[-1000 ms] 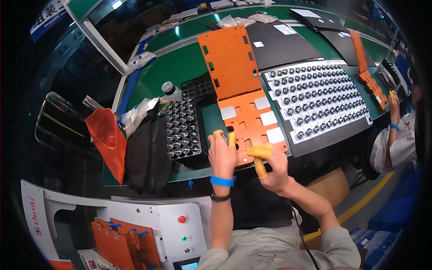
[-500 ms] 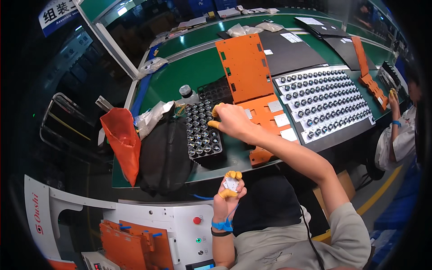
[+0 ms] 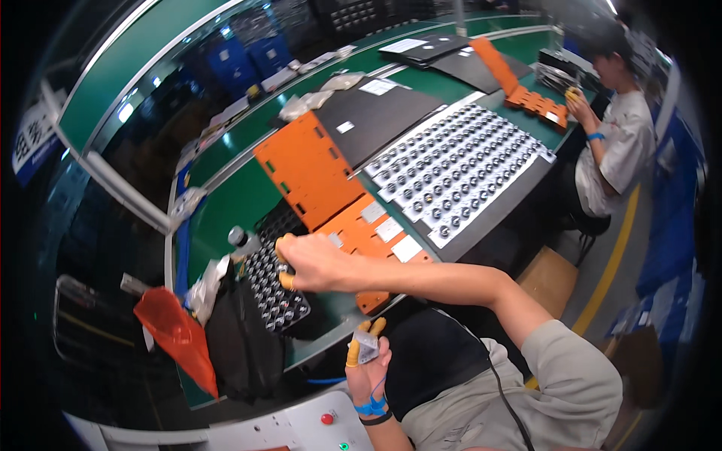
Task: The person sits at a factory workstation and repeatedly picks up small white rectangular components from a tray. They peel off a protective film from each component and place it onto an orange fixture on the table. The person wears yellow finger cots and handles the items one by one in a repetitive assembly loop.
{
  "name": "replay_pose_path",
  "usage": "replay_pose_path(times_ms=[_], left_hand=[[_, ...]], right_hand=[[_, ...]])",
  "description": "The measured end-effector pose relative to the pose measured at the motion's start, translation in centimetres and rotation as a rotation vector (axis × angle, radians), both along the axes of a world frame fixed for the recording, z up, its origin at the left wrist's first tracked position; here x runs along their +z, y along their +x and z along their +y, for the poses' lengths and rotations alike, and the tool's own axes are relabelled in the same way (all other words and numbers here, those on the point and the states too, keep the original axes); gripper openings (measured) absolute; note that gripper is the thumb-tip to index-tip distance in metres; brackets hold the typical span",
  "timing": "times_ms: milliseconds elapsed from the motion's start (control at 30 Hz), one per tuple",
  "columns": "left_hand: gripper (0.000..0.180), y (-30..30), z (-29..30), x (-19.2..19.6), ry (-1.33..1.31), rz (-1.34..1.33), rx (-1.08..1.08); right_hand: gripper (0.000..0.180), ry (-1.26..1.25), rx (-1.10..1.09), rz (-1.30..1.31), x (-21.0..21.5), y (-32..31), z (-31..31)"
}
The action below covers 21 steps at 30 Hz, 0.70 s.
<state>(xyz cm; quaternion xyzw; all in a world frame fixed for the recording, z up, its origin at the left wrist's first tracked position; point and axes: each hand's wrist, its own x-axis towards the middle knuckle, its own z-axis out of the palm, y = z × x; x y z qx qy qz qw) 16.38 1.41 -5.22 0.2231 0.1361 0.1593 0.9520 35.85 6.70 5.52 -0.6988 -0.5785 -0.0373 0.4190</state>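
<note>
My left hand (image 3: 368,368), held low in front of me with a blue wrist strap, grips a small stack of white plates (image 3: 365,347) between yellow-capped fingers. My right hand (image 3: 316,263) reaches across to the right edge of a black tray (image 3: 277,293) filled with small round black lens-like parts. Its yellow-capped thumb and finger stand apart over the tray, with no part plainly held between them. Beside that hand lies an orange hinged fixture (image 3: 353,233), its lid (image 3: 304,169) raised and several white plates (image 3: 389,229) on its base.
Rows of white strips with round black parts (image 3: 459,165) cover a dark board to the right. An orange bag (image 3: 177,331), a black bag (image 3: 241,338) and a clear bottle (image 3: 242,240) lie around the tray. A co-worker (image 3: 613,143) sits at the far right by another orange fixture (image 3: 534,105).
The whole view has swung, so the bench sits further left and lower and the co-worker shows more. My right hand remains at the tray; my left hand still holds the plates.
</note>
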Motion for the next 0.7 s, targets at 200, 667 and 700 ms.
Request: replay_pose_path(times_ms=[200, 667, 700], left_hand=[[0.062, 1.3, -0.4, -0.3, 0.008, -0.067, -0.041], [0.061, 4.4, -1.9, 2.4, 0.142, 0.062, 0.301], [0.061, 4.3, -2.3, 3.0, 0.19, 0.102, 0.354]], right_hand=[[0.029, 0.092, 0.051, 0.247, 0.9, -0.1, -8.2], [0.022, 0.347, 0.179, 0.684, -3.8, -2.1, -16.6], [0.022, 0.353, 0.197, 0.65, -3.9, -2.4, -16.3]])
